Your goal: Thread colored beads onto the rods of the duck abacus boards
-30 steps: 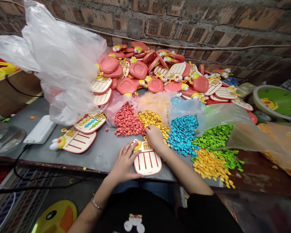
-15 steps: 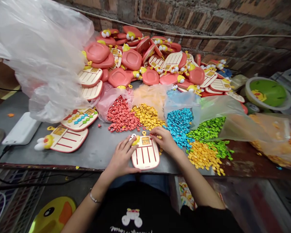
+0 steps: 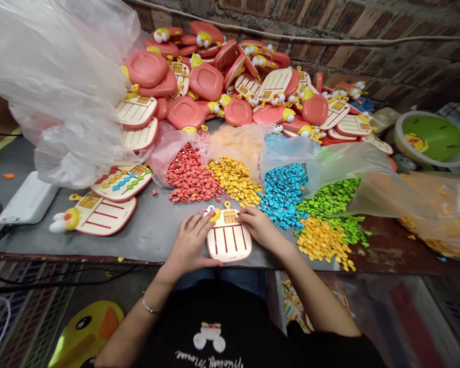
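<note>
A cream toy board [image 3: 229, 244] with red slots, a small picture panel and a yellow head with white bulging eyes lies flat near the table's front edge. My left hand [image 3: 191, 240] braces its left side, fingers over the yellow head [image 3: 215, 214] and thumb by the lower edge. At the board's upper right corner, my right hand [image 3: 258, 225] pinches with thumb and forefinger beside the panel; whatever is between the fingertips is too small to make out. Just beyond lie heaps of small red pieces [image 3: 193, 179], yellow pieces [image 3: 233, 179] and blue pieces [image 3: 283, 189].
Green pieces [image 3: 333, 202] and orange-yellow pieces [image 3: 324, 243] spread at right. Two more boards [image 3: 107, 217] overlap at left, by a white power bank [image 3: 27, 198] with a cable. A pile of red-backed boards [image 3: 207, 82] stands against the brick wall; a plastic bag [image 3: 80, 102] bulges at left.
My right fingertips have shifted slightly left, closer against the board's upper right corner. My left hand stays on the board. The camera view has tilted a little.
</note>
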`<state>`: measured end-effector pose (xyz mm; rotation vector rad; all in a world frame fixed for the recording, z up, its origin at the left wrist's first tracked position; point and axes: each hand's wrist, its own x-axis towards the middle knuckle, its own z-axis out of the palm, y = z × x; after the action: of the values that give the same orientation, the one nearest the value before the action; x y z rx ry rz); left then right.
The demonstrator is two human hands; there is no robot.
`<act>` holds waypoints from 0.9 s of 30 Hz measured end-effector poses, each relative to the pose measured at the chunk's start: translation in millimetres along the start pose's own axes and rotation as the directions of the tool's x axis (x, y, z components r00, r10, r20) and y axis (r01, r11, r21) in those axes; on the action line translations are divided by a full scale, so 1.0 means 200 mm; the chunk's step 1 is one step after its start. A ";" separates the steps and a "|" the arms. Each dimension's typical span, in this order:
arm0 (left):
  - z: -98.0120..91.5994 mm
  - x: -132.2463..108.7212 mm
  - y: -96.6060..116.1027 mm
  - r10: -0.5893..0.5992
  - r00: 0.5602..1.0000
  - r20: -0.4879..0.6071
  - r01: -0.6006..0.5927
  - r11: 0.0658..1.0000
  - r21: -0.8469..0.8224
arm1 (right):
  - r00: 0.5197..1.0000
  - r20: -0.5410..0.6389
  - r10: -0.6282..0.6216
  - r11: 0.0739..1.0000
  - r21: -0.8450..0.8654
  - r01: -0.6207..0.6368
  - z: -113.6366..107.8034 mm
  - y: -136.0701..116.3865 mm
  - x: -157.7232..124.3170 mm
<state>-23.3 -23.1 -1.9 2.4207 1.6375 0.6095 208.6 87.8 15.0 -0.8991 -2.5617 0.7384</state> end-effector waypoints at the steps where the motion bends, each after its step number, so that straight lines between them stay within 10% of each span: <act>1: 0.00 0.00 0.00 -0.002 1.000 -0.003 0.002 1.000 -0.009 | 1.000 -0.008 -0.018 0.999 0.037 0.018 0.00 0.00 -0.02; 11: 0.00 0.00 -0.01 -0.011 1.000 -0.009 0.010 0.995 -0.102 | 0.987 -0.059 -0.153 0.958 0.236 0.162 0.19 -0.16 0.14; 17: 0.00 0.00 -0.01 -0.020 1.000 0.003 0.020 0.991 -0.135 | 0.965 0.129 -0.230 0.876 0.459 0.148 0.06 -0.13 0.18; 22: 0.00 0.01 -0.01 -0.008 1.000 0.025 0.010 0.995 -0.104 | 0.991 -0.118 0.056 0.996 -0.066 -0.065 0.06 -0.08 0.36; 27: -0.01 0.00 0.00 -0.012 0.999 0.030 0.015 0.995 -0.102 | 0.999 -0.020 0.050 0.940 -0.337 -0.054 0.12 -0.09 0.48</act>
<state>-24.1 -22.1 -0.8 2.3333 1.5698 0.6361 116.7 129.1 17.6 -1.0714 -2.7109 0.3051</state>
